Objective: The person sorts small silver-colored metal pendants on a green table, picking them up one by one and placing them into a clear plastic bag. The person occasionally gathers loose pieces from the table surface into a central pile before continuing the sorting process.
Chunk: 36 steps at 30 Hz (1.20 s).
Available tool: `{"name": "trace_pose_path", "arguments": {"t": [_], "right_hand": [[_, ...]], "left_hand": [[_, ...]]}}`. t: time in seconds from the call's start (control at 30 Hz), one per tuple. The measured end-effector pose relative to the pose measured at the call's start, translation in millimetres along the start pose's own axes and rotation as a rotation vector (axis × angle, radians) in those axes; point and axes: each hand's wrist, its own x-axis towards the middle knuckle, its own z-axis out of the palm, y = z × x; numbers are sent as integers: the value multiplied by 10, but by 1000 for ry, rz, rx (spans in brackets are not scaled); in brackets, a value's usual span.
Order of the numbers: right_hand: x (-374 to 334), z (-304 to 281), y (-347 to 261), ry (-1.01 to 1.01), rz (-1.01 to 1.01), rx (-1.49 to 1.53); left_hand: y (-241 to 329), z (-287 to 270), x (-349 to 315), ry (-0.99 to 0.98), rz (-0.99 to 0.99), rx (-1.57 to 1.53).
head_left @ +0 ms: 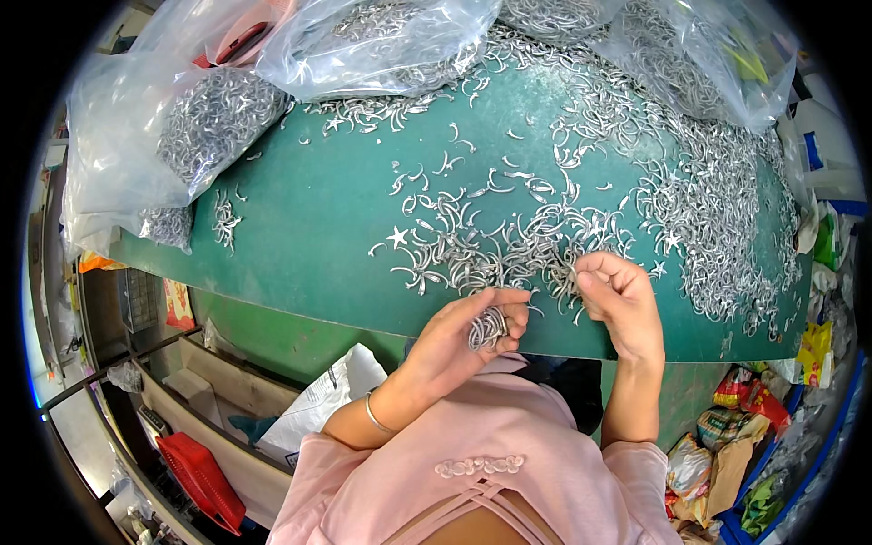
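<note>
Metal pieces [486, 270], small and curved, lie on the table [318, 209] just beyond the fingers of my left hand [459, 333] and right hand [627, 304]. The left fingers curl around a bunch [488, 329]. The right fingertips meet at the pile; through my camera I cannot tell if they grip one. I judge one handful is gathered; many are left loose, others sit in plastic bags [300, 68] farther beyond.

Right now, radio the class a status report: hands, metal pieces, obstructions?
Left hand cupped around curved metal pieces. Right hand by near edge of loose pile; grip unclear. Plastic bags on far side of table, away from both hands.
</note>
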Motion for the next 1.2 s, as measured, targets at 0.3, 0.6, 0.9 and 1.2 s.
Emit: {"name": "trace_pose_path", "arguments": {"t": [0.3, 0.6, 0.9, 1.2], "right_hand": [[38, -44, 140, -212, 171, 750], [12, 152, 18, -178, -117, 625], [359, 232, 40, 350, -508, -1129], [273, 54, 13, 438, -395, -988]], "left_hand": [[-2, 0, 28, 17, -26, -14], [-16, -101, 36, -53, -5, -18], [-3, -99, 10, -21, 5, -33], [12, -129, -1, -13, 19, -22]]}}
